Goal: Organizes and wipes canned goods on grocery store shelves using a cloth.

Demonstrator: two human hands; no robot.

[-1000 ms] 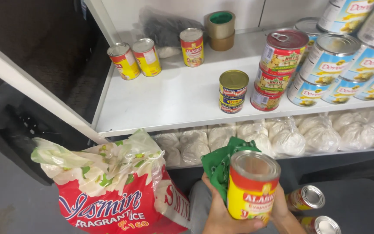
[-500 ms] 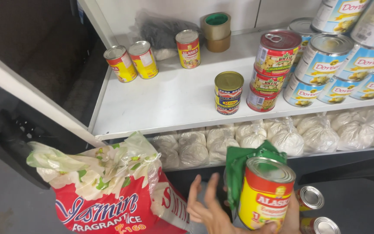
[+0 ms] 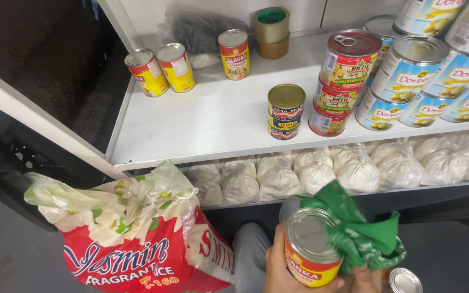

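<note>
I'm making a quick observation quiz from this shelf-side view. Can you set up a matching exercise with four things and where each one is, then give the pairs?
Things:
1. green cloth
2. rice sack
3. tape rolls
4. white tied bags

Places:
A. on the lower shelf
B. at the back of the upper shelf
C. standing at lower left, below the shelf
D. bunched against the can held in the left hand

Pairs: 1-D, 2-C, 3-B, 4-A
</note>
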